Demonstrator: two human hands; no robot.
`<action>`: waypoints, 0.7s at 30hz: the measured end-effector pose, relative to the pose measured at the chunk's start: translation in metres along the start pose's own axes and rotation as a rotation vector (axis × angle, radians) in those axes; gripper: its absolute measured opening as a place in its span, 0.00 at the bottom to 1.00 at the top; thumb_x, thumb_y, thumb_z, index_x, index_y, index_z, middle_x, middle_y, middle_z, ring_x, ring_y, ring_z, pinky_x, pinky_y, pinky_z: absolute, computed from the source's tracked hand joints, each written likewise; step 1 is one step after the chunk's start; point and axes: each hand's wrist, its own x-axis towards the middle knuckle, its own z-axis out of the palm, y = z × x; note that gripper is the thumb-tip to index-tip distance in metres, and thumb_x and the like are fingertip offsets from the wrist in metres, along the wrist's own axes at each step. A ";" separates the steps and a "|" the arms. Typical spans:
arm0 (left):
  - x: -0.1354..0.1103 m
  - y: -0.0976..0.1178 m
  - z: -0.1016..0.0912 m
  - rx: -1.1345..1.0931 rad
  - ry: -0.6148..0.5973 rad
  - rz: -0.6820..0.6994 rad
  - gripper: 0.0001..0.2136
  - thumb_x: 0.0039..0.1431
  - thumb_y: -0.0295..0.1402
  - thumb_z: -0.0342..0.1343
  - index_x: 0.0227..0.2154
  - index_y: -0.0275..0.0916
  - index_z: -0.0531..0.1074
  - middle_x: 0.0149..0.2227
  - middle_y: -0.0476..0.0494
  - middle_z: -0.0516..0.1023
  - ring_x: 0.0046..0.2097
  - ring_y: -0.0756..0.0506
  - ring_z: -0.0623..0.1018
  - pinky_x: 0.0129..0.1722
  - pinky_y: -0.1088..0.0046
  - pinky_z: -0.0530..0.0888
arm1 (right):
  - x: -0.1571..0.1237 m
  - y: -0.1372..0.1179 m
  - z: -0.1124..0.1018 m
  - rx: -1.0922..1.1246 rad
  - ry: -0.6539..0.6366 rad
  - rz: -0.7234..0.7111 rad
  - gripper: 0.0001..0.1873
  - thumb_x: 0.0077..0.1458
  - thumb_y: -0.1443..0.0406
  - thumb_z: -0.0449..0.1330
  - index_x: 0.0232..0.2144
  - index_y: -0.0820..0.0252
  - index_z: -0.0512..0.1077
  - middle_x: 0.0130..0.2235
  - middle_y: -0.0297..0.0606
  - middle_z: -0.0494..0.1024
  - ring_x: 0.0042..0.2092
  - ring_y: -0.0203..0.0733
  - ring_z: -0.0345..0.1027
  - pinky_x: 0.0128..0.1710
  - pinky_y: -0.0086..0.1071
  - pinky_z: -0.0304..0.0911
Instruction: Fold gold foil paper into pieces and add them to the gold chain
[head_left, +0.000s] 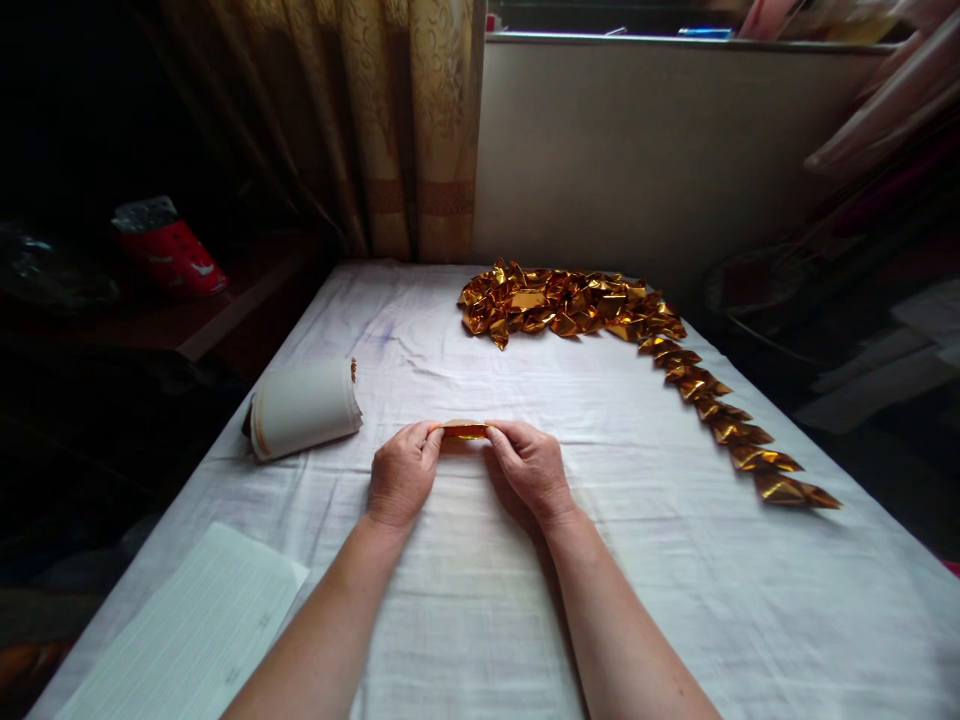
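Note:
My left hand [403, 472] and my right hand [531, 466] rest on a white cloth-covered table [465, 600] near its middle. Between their pinched fingertips they hold a small piece of gold foil paper [463, 430], one hand at each end. A curled stack of pale paper sheets [304, 408] lies to the left of my left hand. A heap of folded gold foil pieces [559, 303] sits at the far side, and a row of the same folded pieces [739, 432] trails from it down the right side of the table.
A lined white sheet [191, 630] lies at the near left corner. Brown patterned curtains [375, 120] and a pale wall [645, 140] stand behind the table. A red package [169, 250] sits on a dark shelf at left. Dim clutter lies off the right edge.

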 end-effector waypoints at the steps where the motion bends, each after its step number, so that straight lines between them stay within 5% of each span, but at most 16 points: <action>1: 0.000 -0.001 0.000 0.005 0.001 -0.002 0.12 0.64 0.35 0.49 0.40 0.42 0.77 0.41 0.44 0.82 0.42 0.45 0.79 0.43 0.73 0.72 | 0.000 -0.001 0.000 0.006 -0.003 -0.005 0.12 0.58 0.60 0.55 0.35 0.52 0.80 0.38 0.36 0.83 0.39 0.43 0.77 0.42 0.34 0.70; 21: 0.001 0.003 0.000 0.199 -0.019 -0.014 0.11 0.66 0.33 0.48 0.35 0.39 0.75 0.36 0.43 0.80 0.37 0.45 0.78 0.36 0.73 0.68 | -0.001 -0.003 -0.001 0.123 -0.101 -0.034 0.12 0.58 0.61 0.56 0.34 0.55 0.80 0.35 0.37 0.83 0.36 0.42 0.77 0.37 0.32 0.69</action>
